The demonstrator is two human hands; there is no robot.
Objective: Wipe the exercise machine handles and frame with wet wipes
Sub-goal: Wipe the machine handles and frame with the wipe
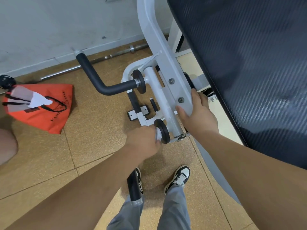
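Wet wipe (158,135), one crumpled white wad, sat clenched in the left hand (142,141) against the nearer round black disc (164,130), one of two on the smooth white metal frame (154,37), whose flat plate (176,90) with two bolts (171,81) the right hand (197,115) grasped, fingers curled over its edge.

I'm seeing the white wipe (158,136) sitting bunched against a black disc (164,130) on the pale frame (163,90) (bent black handle (99,80) jutting left).
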